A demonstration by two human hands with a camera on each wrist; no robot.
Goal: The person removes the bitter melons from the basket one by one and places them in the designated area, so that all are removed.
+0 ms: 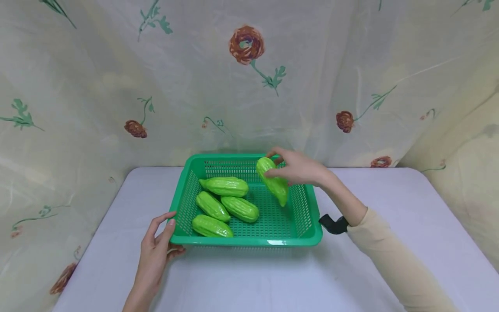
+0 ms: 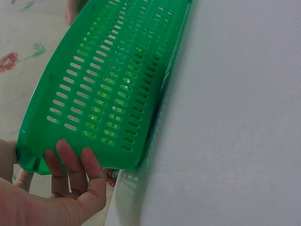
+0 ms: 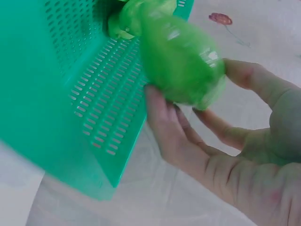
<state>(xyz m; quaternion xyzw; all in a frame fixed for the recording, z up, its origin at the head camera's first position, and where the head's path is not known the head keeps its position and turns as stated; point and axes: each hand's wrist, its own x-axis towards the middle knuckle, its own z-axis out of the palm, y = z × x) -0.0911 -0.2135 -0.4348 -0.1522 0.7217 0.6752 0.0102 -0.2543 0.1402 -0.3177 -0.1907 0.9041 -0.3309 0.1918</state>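
Note:
A green plastic basket (image 1: 245, 242) with slotted walls stands on the table. My left hand (image 1: 155, 245) grips its near left corner; in the left wrist view several fingertips (image 2: 70, 162) press on the outer wall. My right hand (image 1: 298, 168) holds a light green, ridged bitter melon (image 1: 276, 186) over the right part of the basket, its pointed end downward. The right wrist view shows the thumb and fingers (image 3: 164, 122) around the bitter melon (image 3: 181, 61). Several similar bitter melons (image 1: 225, 186) lie in the basket's left half.
A white-covered table (image 1: 241, 281) spreads around the basket. Behind it hangs a pale flowered curtain (image 1: 187, 86), close to the basket's far side. A black strap end (image 1: 334, 224) sticks out at the right wrist.

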